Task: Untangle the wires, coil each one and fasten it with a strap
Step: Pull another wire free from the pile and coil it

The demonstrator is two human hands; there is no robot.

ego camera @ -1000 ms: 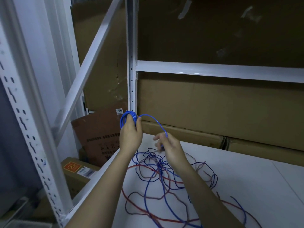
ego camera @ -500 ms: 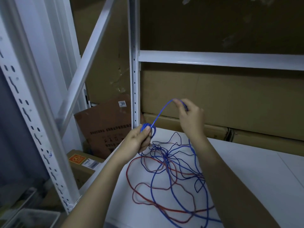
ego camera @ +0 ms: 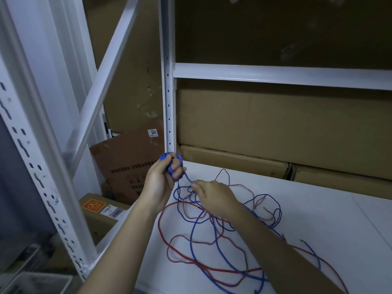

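The left hand (ego camera: 162, 183) is gripping a small blue coil (ego camera: 172, 164) near the centre of the frame, with the fingers curled round the loops and the thumb closing over them from the left. The coil is sitting just in front of the foot of the white upright post (ego camera: 169, 81). A short run of blue wire (ego camera: 196, 240) is leading down and to the right from the coil to the right hand (ego camera: 214, 197), which is pinching it between thumb and fingertips just below and right of the coil — the remaining fingers are lying curled above the tangle. The rest of the blue wire is lying loose on the white shelf (ego camera: 318, 219) in the lower centre of the frame, crossing over and under a red wire (ego camera: 169, 247) in wide overlapping loops; which strand lies on top at each crossing cannot be told. Cardboard boxes (ego camera: 265, 128) are standing behind the shelf across the right half of the frame — a darker box (ego camera: 131, 164) is leaning at centre left.
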